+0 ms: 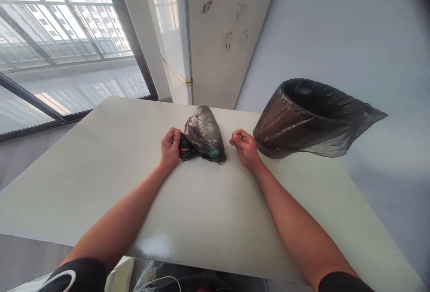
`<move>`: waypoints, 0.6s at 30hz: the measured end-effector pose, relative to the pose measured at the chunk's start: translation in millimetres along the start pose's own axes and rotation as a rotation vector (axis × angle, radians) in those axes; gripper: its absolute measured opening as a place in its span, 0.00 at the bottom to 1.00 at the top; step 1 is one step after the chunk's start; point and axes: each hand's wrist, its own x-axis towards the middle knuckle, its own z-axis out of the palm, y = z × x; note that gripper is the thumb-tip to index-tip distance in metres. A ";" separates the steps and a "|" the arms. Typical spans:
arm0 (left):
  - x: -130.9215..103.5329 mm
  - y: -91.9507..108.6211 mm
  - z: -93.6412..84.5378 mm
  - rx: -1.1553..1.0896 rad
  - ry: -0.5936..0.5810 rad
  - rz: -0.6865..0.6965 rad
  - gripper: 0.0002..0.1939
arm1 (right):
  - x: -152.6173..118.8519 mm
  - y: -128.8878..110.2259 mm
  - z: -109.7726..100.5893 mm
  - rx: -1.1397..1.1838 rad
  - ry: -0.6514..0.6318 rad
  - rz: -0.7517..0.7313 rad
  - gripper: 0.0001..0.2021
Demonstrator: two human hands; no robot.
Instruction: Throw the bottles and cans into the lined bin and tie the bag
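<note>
1. Pale counter [201,220] beside a large window carries everything.
2. Bin lined with a black liner [302,119] stands at the right, just beyond the right hand.
3. Tied black bag [203,135] lies mid-counter between both hands.
4. Left hand [170,148] pinches the bag's bunched end in a closed grip.
5. Right hand [244,145], fist curled and holding nothing, rests just right of the bag.

Bag [202,134] black, glossy grey where light hits, one small teal spot near its lower edge. Bin [285,119] dark brown, lined in black plastic; table [208,211] pale off-white, slightly greenish. Wall [336,27] light blue-grey; fridge [218,36] cream with brown smudges; window frame [131,36] dark grey.
</note>
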 end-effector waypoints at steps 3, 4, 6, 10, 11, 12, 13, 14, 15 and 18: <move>1.5 3.3 1.0 -0.076 0.032 -0.078 0.25 | 0.2 -0.6 2.6 0.088 -0.003 -0.063 0.17; 1.5 4.0 1.3 -0.094 0.012 -0.096 0.25 | 0.2 0.9 3.0 0.071 -0.059 -0.079 0.18; 0.9 4.5 2.0 -0.138 -0.066 -0.109 0.25 | 0.1 4.8 3.2 -0.050 -0.218 -0.088 0.24; 0.2 3.1 4.5 -0.218 -0.260 0.019 0.35 | 0.7 9.3 2.3 -0.242 -0.353 -0.081 0.18; 0.6 2.7 5.1 -0.200 -0.281 0.071 0.39 | 0.7 9.3 2.0 -0.209 -0.334 -0.074 0.17; 1.2 2.4 5.5 -0.160 -0.294 0.114 0.41 | 0.6 9.1 1.6 -0.150 -0.304 -0.057 0.17; 2.1 2.3 5.5 -0.109 -0.299 0.147 0.38 | 0.3 8.7 1.2 -0.078 -0.267 -0.030 0.16; 3.1 2.2 5.1 -0.057 -0.304 0.174 0.32 | 0.1 8.3 0.8 -0.011 -0.230 0.007 0.15; 4.1 2.1 4.4 -0.016 -0.305 0.194 0.25 | -0.1 7.9 0.2 0.050 -0.189 0.047 0.15; 6.9 1.0 1.2 0.011 -0.245 0.220 0.13 | 0.4 5.9 -1.4 0.194 -0.077 0.136 0.16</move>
